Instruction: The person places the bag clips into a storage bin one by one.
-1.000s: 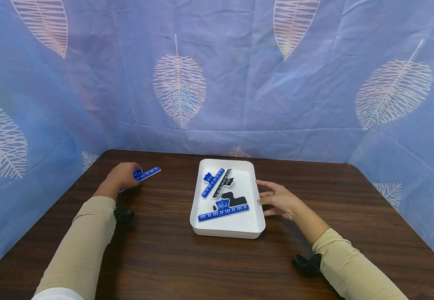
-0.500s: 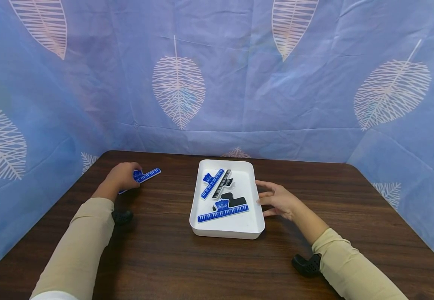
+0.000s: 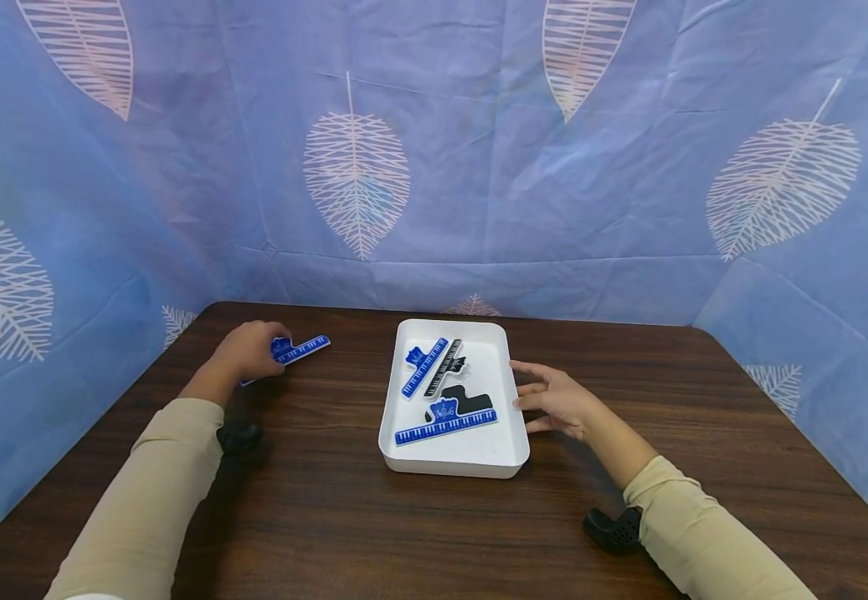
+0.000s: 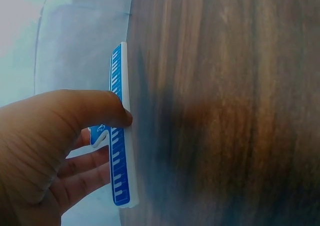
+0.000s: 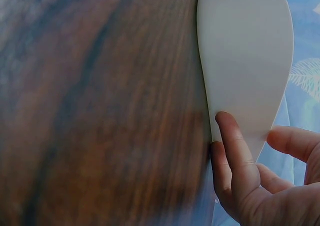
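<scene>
My left hand (image 3: 248, 350) pinches a blue sheet-music clip with a piano-key pattern (image 3: 305, 347) at the far left of the table. In the left wrist view, the thumb lies across the key-patterned bar (image 4: 119, 171) and the other fingers are behind it. At the right side of a white tray (image 3: 486, 454), my right hand (image 3: 563, 404) rests its spread, fairly straight fingertips on the outer wall (image 5: 245, 60). Inside the tray lie a blue clip (image 3: 426, 367), a black keyboard clip (image 3: 443, 369), another blue clip (image 3: 446, 427) and a black piece (image 3: 475, 402) partly beneath it.
A dark brown wooden table (image 3: 314, 517) carries the tray near its middle. Behind and at both sides hangs a blue cloth (image 3: 449, 167) with white leaf prints. A black device (image 3: 614, 531) sits at the right wrist, and another (image 3: 239, 438) at the left.
My left hand has shifted slightly right with the blue sheet-music clip in the last half second. The right hand and the tray hold their places.
</scene>
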A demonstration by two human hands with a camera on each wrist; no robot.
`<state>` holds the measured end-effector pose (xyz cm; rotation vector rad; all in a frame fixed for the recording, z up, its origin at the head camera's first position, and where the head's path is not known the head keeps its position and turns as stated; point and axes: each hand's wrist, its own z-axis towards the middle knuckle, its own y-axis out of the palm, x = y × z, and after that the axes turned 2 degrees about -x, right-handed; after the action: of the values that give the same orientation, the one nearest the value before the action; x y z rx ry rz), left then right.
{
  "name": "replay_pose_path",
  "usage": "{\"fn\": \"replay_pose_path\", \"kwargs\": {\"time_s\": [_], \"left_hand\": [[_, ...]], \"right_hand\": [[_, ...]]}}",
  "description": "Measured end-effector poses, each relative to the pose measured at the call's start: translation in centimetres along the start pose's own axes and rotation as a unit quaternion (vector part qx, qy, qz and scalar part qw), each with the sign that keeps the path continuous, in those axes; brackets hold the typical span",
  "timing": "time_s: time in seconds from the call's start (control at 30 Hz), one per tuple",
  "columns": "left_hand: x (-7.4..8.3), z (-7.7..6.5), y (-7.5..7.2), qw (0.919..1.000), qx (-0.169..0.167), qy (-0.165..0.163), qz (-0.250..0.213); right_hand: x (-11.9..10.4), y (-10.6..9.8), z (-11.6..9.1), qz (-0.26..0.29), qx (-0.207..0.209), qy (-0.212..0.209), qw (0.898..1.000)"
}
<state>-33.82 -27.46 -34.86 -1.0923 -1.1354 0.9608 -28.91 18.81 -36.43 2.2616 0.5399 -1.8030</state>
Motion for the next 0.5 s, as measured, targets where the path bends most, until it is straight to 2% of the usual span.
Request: {"fn": "replay_pose_path", "kwargs": {"time_s": [0.3,0.5], "left_hand": [[1.0,-0.1,-0.2,0.9992,0.012,0.037,0.002],[2.2,-0.3,-0.5,0.9988,0.01,0.047,-0.007]], "right_hand": [[0.0,0.0,0.0,0.002,0.0,-0.002,1.0],[-0.1,0.1,-0.1,0.003,0.001,-0.001,1.0]]}}
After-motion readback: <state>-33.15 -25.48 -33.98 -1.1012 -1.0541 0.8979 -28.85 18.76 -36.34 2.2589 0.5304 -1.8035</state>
